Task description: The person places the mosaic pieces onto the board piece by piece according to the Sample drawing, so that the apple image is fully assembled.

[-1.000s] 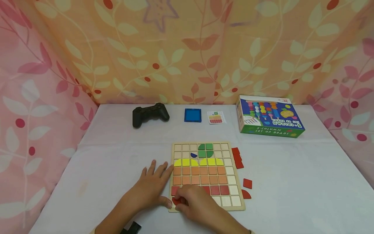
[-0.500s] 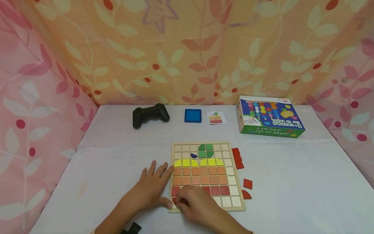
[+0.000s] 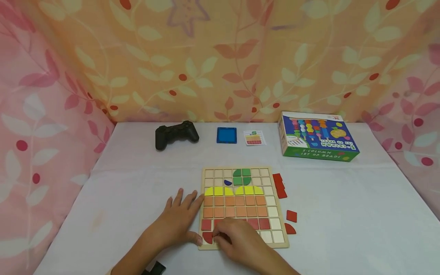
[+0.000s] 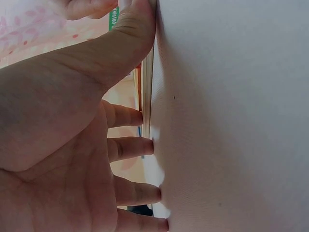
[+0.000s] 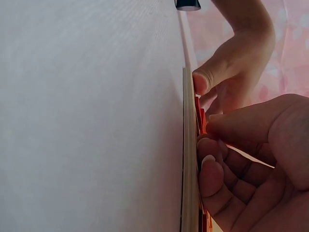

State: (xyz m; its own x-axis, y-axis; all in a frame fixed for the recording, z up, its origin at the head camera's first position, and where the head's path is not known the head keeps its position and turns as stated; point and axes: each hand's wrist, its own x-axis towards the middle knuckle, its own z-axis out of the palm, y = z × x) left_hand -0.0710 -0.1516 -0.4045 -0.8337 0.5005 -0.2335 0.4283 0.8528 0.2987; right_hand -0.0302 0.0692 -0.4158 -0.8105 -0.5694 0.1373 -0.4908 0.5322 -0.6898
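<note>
A wooden grid board (image 3: 285, 241) holds rows of coloured tiles. In its bottom-left cell, in the head view, lies a red quarter-circle tile (image 3: 207, 238). My right hand (image 3: 237, 238) is over the lower rows, fingers curled, with its fingertips at that tile's right edge. In the right wrist view its thumb tip is beside red tiles (image 5: 200, 116); whether the fingers pinch anything is hidden. My left hand (image 3: 177, 219) lies spread along the board's left side, thumb by its lower-left corner. Its fingertips press down on the white cloth in the left wrist view.
Red tiles (image 3: 280, 186), a red square tile (image 3: 291, 216) and another quarter-circle tile (image 3: 290, 228) lie right of the board. Behind it are a black game controller (image 3: 177, 135), blue tray (image 3: 227, 135), pattern card (image 3: 254, 138) and toy box (image 3: 317, 136).
My right hand has shifted slightly right, uncovering the red quarter-circle tile, formerly under its fingers. The left hand has stayed in place.
</note>
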